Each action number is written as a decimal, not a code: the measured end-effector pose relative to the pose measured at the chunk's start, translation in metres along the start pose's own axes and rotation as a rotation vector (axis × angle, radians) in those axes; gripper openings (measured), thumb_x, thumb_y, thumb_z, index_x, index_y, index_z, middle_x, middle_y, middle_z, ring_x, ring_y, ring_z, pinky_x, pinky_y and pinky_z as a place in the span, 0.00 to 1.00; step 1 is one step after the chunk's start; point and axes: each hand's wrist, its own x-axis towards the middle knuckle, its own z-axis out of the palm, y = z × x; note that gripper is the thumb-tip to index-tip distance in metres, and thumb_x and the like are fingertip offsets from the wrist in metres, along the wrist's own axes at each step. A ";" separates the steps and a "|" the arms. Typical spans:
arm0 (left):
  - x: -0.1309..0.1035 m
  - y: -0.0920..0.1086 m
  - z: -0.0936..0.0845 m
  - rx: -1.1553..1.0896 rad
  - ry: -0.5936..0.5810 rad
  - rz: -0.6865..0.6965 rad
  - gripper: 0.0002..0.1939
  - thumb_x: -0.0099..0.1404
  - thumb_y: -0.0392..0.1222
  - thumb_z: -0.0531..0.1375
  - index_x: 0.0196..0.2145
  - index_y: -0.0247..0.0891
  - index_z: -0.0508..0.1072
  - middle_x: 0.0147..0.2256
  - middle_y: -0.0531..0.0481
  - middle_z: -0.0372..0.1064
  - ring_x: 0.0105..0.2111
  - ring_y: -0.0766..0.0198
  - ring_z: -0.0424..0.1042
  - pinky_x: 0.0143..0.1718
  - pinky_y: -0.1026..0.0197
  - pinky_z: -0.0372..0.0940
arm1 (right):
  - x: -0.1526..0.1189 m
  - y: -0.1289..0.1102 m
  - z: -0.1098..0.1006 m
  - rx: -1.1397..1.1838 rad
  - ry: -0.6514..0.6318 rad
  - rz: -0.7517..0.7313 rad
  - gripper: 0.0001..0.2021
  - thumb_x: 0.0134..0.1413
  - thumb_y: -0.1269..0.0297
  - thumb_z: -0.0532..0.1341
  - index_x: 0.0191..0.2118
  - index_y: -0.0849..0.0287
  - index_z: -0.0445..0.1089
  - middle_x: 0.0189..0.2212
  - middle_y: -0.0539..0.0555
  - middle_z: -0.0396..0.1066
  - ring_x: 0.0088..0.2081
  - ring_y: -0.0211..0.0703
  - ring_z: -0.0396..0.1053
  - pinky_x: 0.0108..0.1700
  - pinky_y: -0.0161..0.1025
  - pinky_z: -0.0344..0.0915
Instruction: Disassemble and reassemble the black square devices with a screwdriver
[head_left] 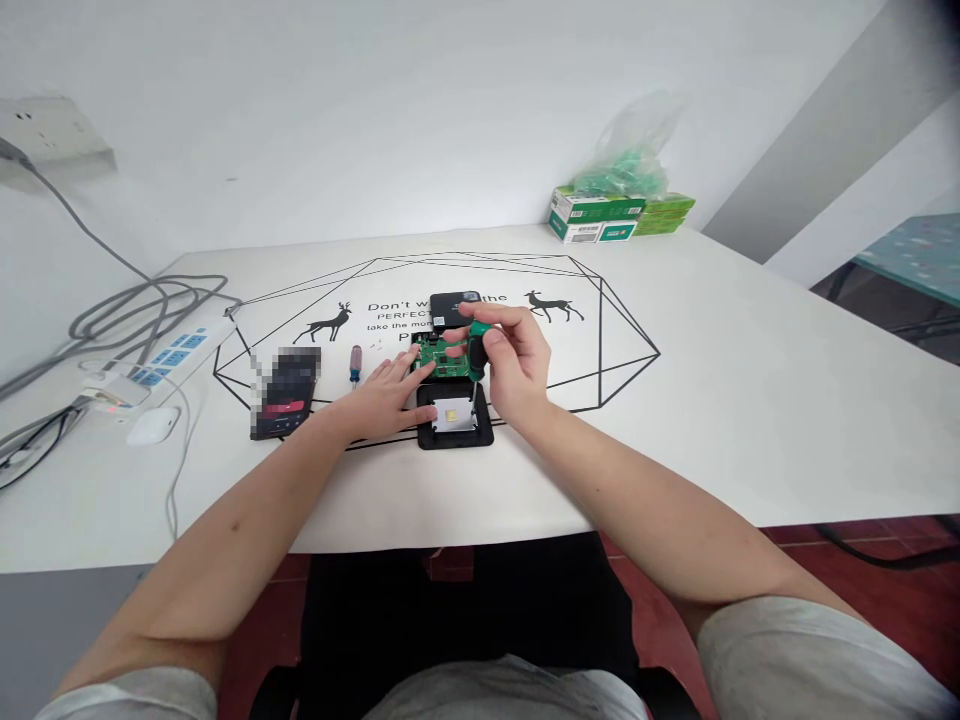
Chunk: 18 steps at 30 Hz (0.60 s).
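Now the left hand [382, 395] lies flat steadying the circuit board [439, 356]; the right hand [514, 365] grips a screwdriver [475, 350].

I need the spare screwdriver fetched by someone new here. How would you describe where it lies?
On the white table, look inside the black geometric deer print. The spare screwdriver lies apart between the phone and the left hand. It is small, with a dark red handle, unlike the green one in the right hand.

Left hand [382, 398] flat on table [750, 400], fingertips touching green circuit board [441, 356]; right hand [514, 365] grips green-black screwdriver [475, 352] upright on board; black housing [454, 416] at 6 o'clock of board; red screwdriver [355, 363] at 9 o'clock.
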 end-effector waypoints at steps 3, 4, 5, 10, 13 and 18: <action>0.000 0.000 0.000 0.001 0.007 0.009 0.50 0.77 0.77 0.48 0.83 0.46 0.42 0.82 0.46 0.20 0.81 0.39 0.30 0.80 0.36 0.38 | 0.002 -0.001 -0.001 -0.045 0.019 -0.073 0.09 0.75 0.51 0.62 0.48 0.49 0.69 0.44 0.51 0.73 0.35 0.39 0.75 0.35 0.42 0.77; 0.000 0.000 0.000 0.000 0.003 0.006 0.51 0.77 0.77 0.48 0.83 0.46 0.42 0.82 0.45 0.19 0.81 0.39 0.30 0.80 0.36 0.38 | 0.003 -0.001 -0.002 -0.092 0.049 -0.122 0.09 0.73 0.52 0.64 0.46 0.49 0.69 0.41 0.51 0.71 0.36 0.39 0.74 0.36 0.41 0.76; 0.000 0.000 0.000 -0.001 -0.002 0.001 0.51 0.77 0.78 0.48 0.83 0.45 0.42 0.81 0.45 0.19 0.81 0.38 0.30 0.80 0.36 0.38 | 0.005 -0.001 -0.002 -0.150 0.080 -0.170 0.09 0.71 0.53 0.66 0.44 0.50 0.69 0.39 0.50 0.69 0.37 0.40 0.72 0.37 0.42 0.74; -0.001 0.003 -0.002 0.005 -0.019 -0.022 0.52 0.76 0.79 0.47 0.83 0.44 0.42 0.81 0.45 0.18 0.81 0.36 0.29 0.79 0.36 0.37 | 0.009 -0.002 0.000 -0.295 0.166 -0.156 0.15 0.64 0.48 0.71 0.40 0.50 0.68 0.39 0.50 0.67 0.41 0.42 0.70 0.42 0.45 0.73; -0.001 0.003 -0.003 0.014 -0.014 -0.018 0.52 0.77 0.78 0.47 0.83 0.43 0.43 0.82 0.44 0.19 0.81 0.36 0.31 0.80 0.37 0.38 | 0.005 -0.005 0.001 -0.131 0.108 -0.027 0.16 0.67 0.44 0.68 0.44 0.50 0.70 0.46 0.53 0.73 0.42 0.43 0.75 0.41 0.45 0.77; -0.001 0.003 -0.003 0.020 0.001 -0.012 0.52 0.76 0.78 0.47 0.83 0.43 0.44 0.82 0.44 0.21 0.81 0.34 0.33 0.79 0.36 0.39 | 0.003 -0.006 0.000 -0.051 0.032 0.059 0.13 0.73 0.46 0.63 0.47 0.50 0.71 0.40 0.50 0.77 0.34 0.38 0.75 0.35 0.40 0.76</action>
